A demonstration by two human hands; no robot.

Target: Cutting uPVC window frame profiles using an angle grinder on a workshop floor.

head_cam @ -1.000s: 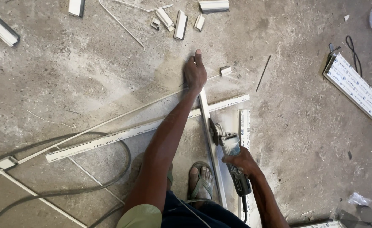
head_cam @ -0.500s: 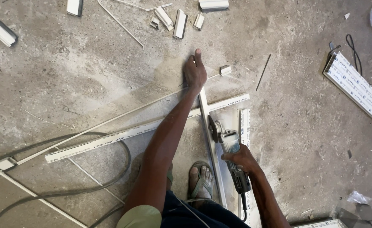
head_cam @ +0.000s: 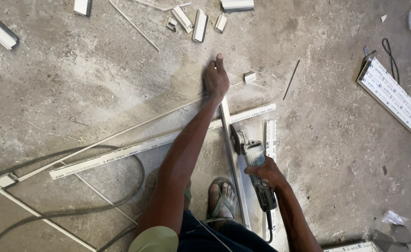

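A dusty grey concrete floor (head_cam: 84,88) fills the view, scuffed and strewn with white offcuts, with a paler dust patch near the middle.

The left hand (head_cam: 216,79) is stretched far forward, palm down and fingers together, pressing the far end of a long narrow white profile strip (head_cam: 233,158) against the floor. That strip runs from under this hand back toward the person, passing just beside a sandalled foot (head_cam: 221,198). The right hand (head_cam: 267,170) is wrapped tight around the body of an angle grinder (head_cam: 254,168), whose disc (head_cam: 235,139) stands at the strip's right edge, roughly midway along it and well short of the left hand.

A second, longer white profile (head_cam: 154,144) lies crosswise under the strip, and a third short piece (head_cam: 270,140) lies just right of the grinder. A thin rod (head_cam: 117,135) slants across the floor to the left hand. Five short offcuts (head_cam: 200,24) sit along the top edge, one small block (head_cam: 249,77) lies near the left hand, and one wide white panel (head_cam: 392,95) rests at the right. A dark cable (head_cam: 75,205) loops at the lower left.
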